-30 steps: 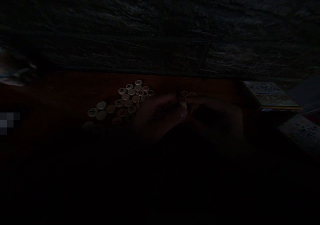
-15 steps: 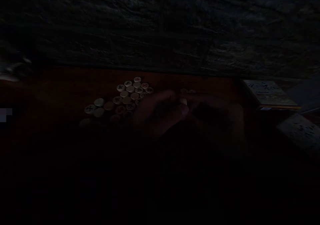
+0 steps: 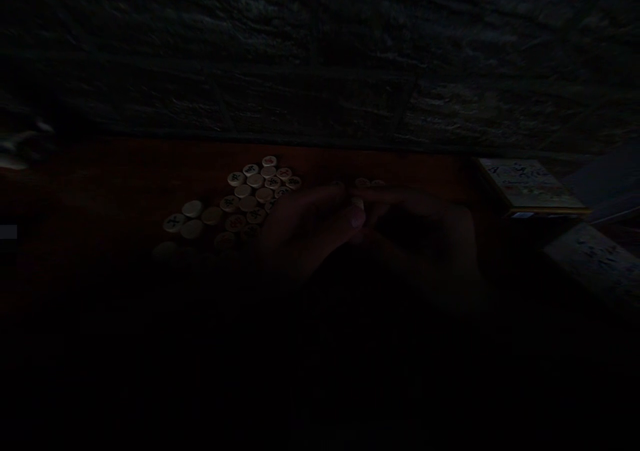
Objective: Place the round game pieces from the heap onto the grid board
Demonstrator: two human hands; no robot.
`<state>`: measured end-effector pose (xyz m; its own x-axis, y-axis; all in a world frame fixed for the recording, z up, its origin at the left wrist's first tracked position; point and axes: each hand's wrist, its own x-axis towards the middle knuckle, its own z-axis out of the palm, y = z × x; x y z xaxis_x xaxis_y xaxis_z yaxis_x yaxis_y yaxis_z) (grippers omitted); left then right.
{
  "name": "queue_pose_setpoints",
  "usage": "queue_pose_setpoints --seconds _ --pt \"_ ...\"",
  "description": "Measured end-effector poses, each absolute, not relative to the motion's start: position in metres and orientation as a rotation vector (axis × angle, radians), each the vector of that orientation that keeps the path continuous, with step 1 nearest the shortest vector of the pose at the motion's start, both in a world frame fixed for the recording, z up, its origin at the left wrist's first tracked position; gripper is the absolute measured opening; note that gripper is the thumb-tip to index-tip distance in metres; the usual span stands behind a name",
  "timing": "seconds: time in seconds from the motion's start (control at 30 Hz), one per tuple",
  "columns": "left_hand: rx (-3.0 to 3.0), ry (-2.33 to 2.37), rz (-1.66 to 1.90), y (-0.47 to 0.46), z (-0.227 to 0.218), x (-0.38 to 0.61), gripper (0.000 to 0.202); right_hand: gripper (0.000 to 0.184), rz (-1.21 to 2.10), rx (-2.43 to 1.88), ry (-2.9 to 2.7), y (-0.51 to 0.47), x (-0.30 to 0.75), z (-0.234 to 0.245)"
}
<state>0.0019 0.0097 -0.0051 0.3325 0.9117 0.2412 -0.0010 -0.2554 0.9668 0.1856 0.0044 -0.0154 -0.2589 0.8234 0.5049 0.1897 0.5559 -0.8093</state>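
Head view, left to right: loose round pieces (image 3: 248, 203) lie clustered on the red-brown table (image 3: 145, 171), close enough to the left hand (image 3: 303, 231) that a careless sweep could scatter them. That hand's thumb and fingers appear closed around a small pale piece (image 3: 359, 203), which could slip if the pinch loosens; the right hand (image 3: 433, 231) meets it, fingers curled, but darkness hides whether it grips anything.

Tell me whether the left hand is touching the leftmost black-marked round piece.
Apart: the head view shows other round pieces lying between the left hand and that black-marked piece.
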Motion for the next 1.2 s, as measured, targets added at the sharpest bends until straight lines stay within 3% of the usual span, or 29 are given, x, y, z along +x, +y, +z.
queue_pose_setpoints --seconds 0.3,0.5,0.67,0.9,1.2 --pt "1.515 0.724 1.104 0.0134 -0.0115 0.0007 0.030 0.033 0.720 -0.829 -1.775 0.0032 0.1857 -0.0123" --pt "1.575 0.801 1.107 0.0137 -0.0098 0.0000 0.026 0.034 0.770 -0.853 -1.749 0.0043 0.1840 -0.0149" --pt "1.483 0.788 1.125 0.0102 -0.0109 0.0025 0.019 0.022 0.777 -0.852 -1.725 0.0035 0.1846 -0.0141" --pt "1.508 0.702 1.090 0.0127 -0.0121 -0.0009 0.023 0.035 0.751 -0.852 -1.778 0.0033 0.1855 -0.0152" --pt "1.558 0.799 1.106 0.0124 -0.0114 -0.0008 0.018 0.029 0.764 -0.829 -1.773 0.0049 0.1858 -0.0159"
